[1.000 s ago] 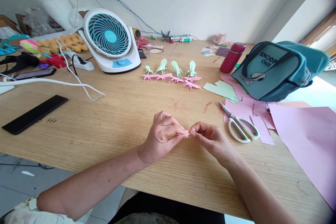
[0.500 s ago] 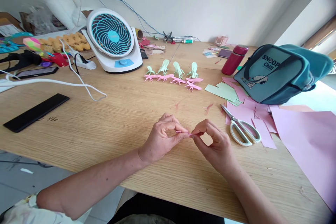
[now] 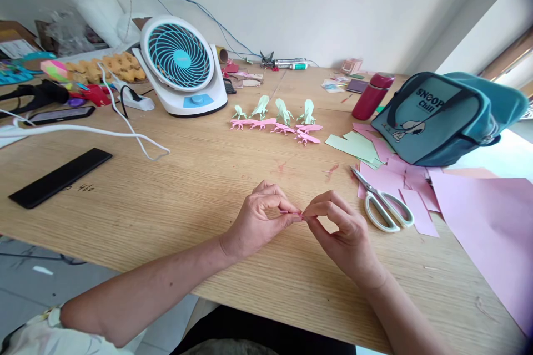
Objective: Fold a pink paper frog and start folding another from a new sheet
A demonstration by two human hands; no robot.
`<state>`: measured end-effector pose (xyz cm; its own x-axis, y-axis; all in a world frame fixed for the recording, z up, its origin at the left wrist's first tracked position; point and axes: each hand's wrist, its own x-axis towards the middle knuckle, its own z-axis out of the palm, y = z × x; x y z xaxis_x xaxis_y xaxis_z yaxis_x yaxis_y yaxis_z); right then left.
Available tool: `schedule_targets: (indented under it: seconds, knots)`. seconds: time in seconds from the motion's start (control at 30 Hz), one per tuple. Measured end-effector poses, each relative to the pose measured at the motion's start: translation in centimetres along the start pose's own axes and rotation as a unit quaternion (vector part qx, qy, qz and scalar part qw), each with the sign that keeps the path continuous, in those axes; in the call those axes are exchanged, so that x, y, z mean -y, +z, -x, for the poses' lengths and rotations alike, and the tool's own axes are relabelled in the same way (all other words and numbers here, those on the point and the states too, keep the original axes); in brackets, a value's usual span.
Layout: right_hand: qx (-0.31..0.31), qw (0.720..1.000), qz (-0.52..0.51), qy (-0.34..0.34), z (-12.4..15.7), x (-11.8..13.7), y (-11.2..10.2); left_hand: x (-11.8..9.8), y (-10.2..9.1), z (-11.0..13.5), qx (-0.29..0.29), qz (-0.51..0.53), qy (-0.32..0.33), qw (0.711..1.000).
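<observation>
Head view: a single camera worn at head height looks forward and down across the wooden table [image 3: 175,188] toward the wall [image 3: 333,0]. The left hand [image 3: 260,222] and right hand [image 3: 345,233] are nearest, at 6 o'clock. The fan [image 3: 181,64] stands far off at 11 o'clock and the bag [image 3: 441,116] at 2 o'clock.

The pink paper piece [image 3: 292,213] is small, narrow and tightly folded. It sits roughly level just above the bench [image 3: 187,177], pinched between left hand [image 3: 258,223] and right hand [image 3: 342,230].
</observation>
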<state>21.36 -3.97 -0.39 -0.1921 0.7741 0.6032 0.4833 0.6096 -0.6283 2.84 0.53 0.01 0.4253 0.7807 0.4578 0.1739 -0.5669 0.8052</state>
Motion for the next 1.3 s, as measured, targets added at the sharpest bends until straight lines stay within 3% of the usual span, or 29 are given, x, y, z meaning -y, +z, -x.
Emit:
schedule_targets:
  seconds: [0.2,0.8,1.3]
  knots:
    - [-0.015,1.0,-0.008,0.006,0.0,0.3,0.1,-0.2,0.0,-0.1,-0.005,-0.007,0.012,1.0]
    - [0.033,0.994,-0.07,0.073,0.0,0.3,-0.2,0.1,-0.1,0.3,-0.024,-0.137,0.078,0.987]
    - [0.025,0.995,-0.034,0.092,0.2,0.2,0.9,0.1,-0.2,0.4,0.001,-0.281,0.141,0.949]
